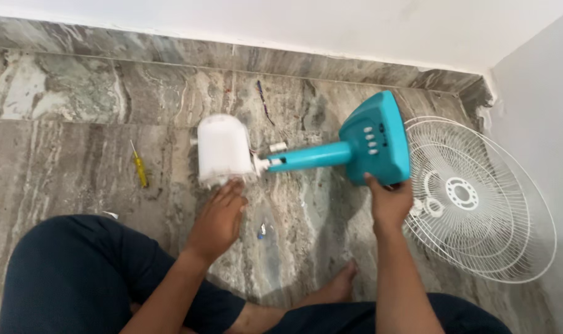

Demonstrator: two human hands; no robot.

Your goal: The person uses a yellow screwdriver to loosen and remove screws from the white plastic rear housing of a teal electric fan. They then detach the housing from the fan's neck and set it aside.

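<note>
Nearest the camera: the person's dark-trousered knee (77,272) at near left, a bare foot (340,287) resting on the grey marbled floor (64,167) near centre. Far left of the hands, a yellow-handled screwdriver (138,167) lies alone on the floor, well apart from everything else. Left hand (219,219): fingers loosely spread, not clenched, fingertips touching the lower edge of the white motor housing (223,150), which rests on the floor. From the housing a turquoise fan neck (309,158) runs right to the turquoise control base (377,139), tilted up off the floor; a column of small pale buttons shows on its face. Right hand (389,201): closed around the near edge of the control base, thumb on the front face, gripping it. A small bluish scrap (262,231) lies on the floor between the two arms. Far right: a white wire fan guard (479,198) lies flat by the white wall (535,93), partly behind the control base and right hand. A thin dark strand (264,102) lies on the raised marble step beyond.
</note>
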